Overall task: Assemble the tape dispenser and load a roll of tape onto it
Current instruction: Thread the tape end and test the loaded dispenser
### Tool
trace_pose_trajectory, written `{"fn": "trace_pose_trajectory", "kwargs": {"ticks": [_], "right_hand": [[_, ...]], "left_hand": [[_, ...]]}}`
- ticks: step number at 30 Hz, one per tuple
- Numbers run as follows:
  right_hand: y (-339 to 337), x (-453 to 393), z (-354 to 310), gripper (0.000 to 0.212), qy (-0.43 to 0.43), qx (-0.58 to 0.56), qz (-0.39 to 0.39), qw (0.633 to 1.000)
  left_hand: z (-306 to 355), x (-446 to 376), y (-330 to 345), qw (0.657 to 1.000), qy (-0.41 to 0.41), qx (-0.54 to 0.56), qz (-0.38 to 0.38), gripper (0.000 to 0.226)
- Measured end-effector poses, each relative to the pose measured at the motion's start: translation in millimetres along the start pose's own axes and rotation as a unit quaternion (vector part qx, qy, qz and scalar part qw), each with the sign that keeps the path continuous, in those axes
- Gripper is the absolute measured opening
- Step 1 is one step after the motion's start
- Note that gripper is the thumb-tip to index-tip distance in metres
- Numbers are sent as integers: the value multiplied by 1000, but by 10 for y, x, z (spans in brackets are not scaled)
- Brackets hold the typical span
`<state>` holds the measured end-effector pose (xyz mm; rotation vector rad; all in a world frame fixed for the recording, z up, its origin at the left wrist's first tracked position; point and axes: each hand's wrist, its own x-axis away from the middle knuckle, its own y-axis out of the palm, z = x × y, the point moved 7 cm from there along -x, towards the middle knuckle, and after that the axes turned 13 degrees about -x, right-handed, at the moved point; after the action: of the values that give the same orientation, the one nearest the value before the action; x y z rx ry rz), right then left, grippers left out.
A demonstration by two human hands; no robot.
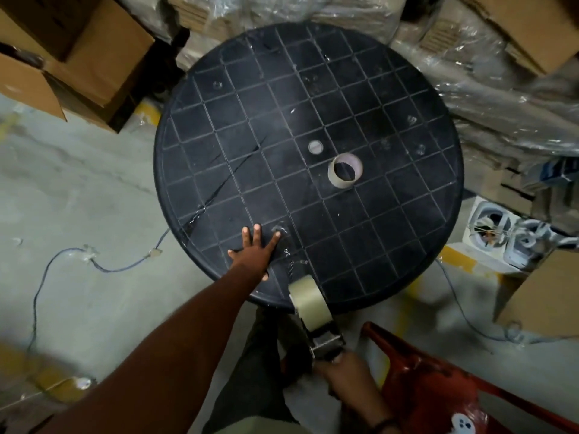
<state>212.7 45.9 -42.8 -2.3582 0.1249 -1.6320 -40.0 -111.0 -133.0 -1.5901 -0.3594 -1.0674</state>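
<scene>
My right hand [341, 369] grips the handle of the tape dispenser [326, 338], held just off the near edge of the round black table [407, 214]. A roll of clear-brown tape [308, 300] sits on the dispenser. A strip of clear tape [286, 249] runs from the roll onto the table top. My left hand [255, 249] lies flat with spread fingers on the table, beside the far end of that strip. An empty cardboard tape core [344, 170] stands near the table's middle.
Cardboard boxes [72, 57] stand at the far left, plastic-wrapped bundles [501, 89] behind and to the right. A red plastic chair [438, 380] is at my lower right. Cables [103, 267] trail over the concrete floor. A small grey disc [315, 147] lies at the table's centre.
</scene>
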Motion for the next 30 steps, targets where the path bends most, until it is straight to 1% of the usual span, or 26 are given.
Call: {"fn": "trace_pose_trajectory", "kwargs": {"ticks": [2,4,6,9,13,18,22,25,28,30], "right_hand": [[-187,-132,-349,27,-56,-7,71,996],[-342,-229,-820,31,-114,-3,140,984],[-415,-408,-1179,43,-158,-3,166,973],[-448,-739,-1603,51,-178,14,176,968],[-440,-1154,-1910,58,-162,41,188,968],[-437,-1502,-2053,63,-149,77,183,969],[-457,-1690,-2038,61,-145,98,155,972],[-479,-1766,-2030,64,-160,116,152,968],[-537,-1649,-2103,77,-175,157,178,956],[-605,-1499,-2247,94,-214,163,204,941]], "left_hand": [[-18,-26,8,1000,-2,3,-9,122],[-18,-42,13,1000,2,1,-17,121],[-18,-44,16,1000,4,-8,-27,117],[-5,-54,8,1000,8,-7,-26,121],[22,-90,-24,999,19,-11,-49,126],[61,-167,3,998,22,-14,-66,129],[86,-172,41,999,22,3,-50,125],[89,-185,24,999,24,7,-44,121],[73,-168,-68,998,33,-3,-61,116],[27,-201,-184,997,34,14,-65,112]]}}
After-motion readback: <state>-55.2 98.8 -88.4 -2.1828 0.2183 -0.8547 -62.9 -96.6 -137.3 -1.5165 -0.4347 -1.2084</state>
